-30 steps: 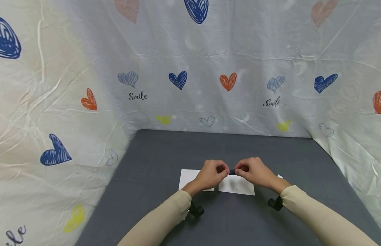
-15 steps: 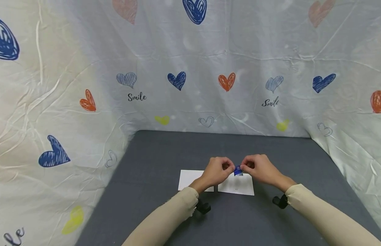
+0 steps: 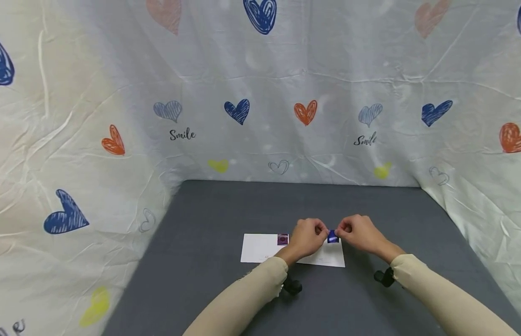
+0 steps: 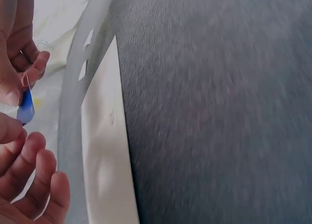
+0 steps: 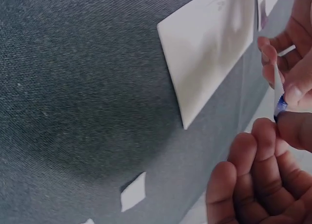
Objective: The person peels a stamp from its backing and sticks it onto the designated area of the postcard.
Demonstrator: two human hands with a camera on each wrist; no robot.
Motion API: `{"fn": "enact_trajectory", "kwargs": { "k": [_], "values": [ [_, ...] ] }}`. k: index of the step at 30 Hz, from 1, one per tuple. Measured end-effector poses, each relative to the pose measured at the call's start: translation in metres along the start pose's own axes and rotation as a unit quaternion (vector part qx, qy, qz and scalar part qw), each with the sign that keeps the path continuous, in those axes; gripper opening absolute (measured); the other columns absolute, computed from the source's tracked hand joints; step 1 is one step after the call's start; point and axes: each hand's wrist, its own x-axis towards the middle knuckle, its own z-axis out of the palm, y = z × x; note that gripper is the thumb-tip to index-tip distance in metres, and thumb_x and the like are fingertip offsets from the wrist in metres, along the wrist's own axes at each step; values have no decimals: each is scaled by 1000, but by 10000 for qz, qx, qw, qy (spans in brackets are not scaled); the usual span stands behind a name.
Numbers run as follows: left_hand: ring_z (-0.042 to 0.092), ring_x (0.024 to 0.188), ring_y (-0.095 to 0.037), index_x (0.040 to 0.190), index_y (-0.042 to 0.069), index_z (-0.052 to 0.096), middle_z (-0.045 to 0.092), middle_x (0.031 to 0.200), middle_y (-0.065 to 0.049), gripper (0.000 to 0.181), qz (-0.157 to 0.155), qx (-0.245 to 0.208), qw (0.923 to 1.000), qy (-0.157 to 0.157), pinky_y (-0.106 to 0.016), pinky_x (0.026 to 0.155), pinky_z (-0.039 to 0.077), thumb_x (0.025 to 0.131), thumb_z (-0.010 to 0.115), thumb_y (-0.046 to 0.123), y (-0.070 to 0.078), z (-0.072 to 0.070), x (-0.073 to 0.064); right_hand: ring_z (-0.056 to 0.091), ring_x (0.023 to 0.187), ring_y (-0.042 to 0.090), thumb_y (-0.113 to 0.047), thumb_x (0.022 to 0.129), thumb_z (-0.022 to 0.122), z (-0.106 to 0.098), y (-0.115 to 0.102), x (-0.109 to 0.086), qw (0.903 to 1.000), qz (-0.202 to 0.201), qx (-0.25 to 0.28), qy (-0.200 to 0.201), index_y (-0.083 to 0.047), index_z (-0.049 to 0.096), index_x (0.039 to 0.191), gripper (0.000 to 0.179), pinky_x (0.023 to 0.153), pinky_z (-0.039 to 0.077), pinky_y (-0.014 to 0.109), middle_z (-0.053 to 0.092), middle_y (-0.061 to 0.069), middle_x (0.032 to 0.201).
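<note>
Between both hands, above the top right corner of the right white envelope (image 3: 327, 257), is a small shiny blue stamp (image 3: 333, 237) with a serrated edge (image 5: 279, 90). My left hand (image 3: 306, 238) pinches its left side between thumb and forefinger. On its right side, my right hand (image 3: 362, 237) pinches it the same way. The stamp stands tilted, apart from the envelope in the wrist views. A second white envelope (image 3: 257, 248) lies to the left, with a purple stamp (image 3: 283, 239) at its top right corner. My left hand and forearm hide part of the right envelope.
Small white paper pieces (image 5: 133, 192) lie on the dark grey table (image 3: 227, 298), right of the right envelope. A white curtain (image 3: 277, 74) printed with hearts hangs behind and at both sides. Each wrist carries a black camera mount (image 3: 384, 278).
Both hands have moved right over the right envelope with the blue stamp, whose shiny face has turned into view. The purple stamp on the left envelope has come out from behind the left hand.
</note>
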Motion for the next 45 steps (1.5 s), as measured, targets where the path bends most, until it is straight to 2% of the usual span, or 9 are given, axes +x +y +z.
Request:
{"fn": "enact_trajectory", "kwargs": {
  "k": [4,7,12,17,21,26,32,39,45],
  "values": [
    [55,63,-1,91,16,81,70,75,10,12,-268,166,9995,25,-21,58,44,100,76,20,0,9,2,58,60,9,-18,99,77,4,7,1,9998,180,17,-115,-13,79,86,14,57,48,28,74,-2,76],
    [56,61,-3,88,17,81,68,73,11,12,-337,275,9990,35,-24,56,45,99,76,20,-3,16,5,58,61,9,-22,96,79,15,32,8,9999,-13,74,-101,-14,79,84,14,56,47,29,73,-5,75],
    [59,62,-5,84,23,81,70,73,13,15,-242,559,9979,200,-27,56,47,97,74,24,-26,42,20,59,60,8,-30,93,80,39,82,20,9999,-137,57,28,-22,79,79,16,54,46,27,70,-11,71],
    [61,62,-5,83,25,81,71,75,13,16,-425,658,9968,150,-27,58,49,98,77,29,-44,59,32,58,59,11,-32,94,77,45,90,23,9999,-1,-10,-101,-21,79,78,19,52,44,29,70,-8,71],
    [61,62,-5,81,26,80,70,75,14,16,-602,635,9962,48,-28,59,49,97,78,29,-47,62,34,59,59,10,-29,92,77,52,97,28,9992,302,-143,-237,-24,77,75,17,53,46,28,69,-10,69],
    [60,61,-4,79,26,79,70,73,14,17,-490,691,9964,-17,-26,57,48,96,77,25,-44,62,33,60,58,9,-27,89,77,59,108,32,9975,583,-293,-269,-29,74,71,18,55,49,29,67,-14,66],
    [59,61,-3,76,26,77,68,71,15,18,-479,698,9964,43,-26,58,47,94,76,23,-39,61,30,61,59,10,-29,90,79,62,114,32,9975,582,-304,-270,-30,74,71,20,55,50,31,67,-16,66],
    [61,63,-8,79,16,80,73,74,6,16,-530,821,9951,-138,-28,60,50,95,78,16,-9,40,17,60,58,9,-28,90,79,64,116,32,9972,586,-391,-258,-30,74,70,21,55,49,29,66,-15,66],
    [63,67,-10,81,18,78,72,76,5,14,-288,1389,9899,-55,-31,61,51,95,79,20,-10,44,16,59,58,8,-29,87,82,68,114,32,9978,400,-529,-73,-29,73,69,19,56,49,29,65,-17,65]
  ]
}}
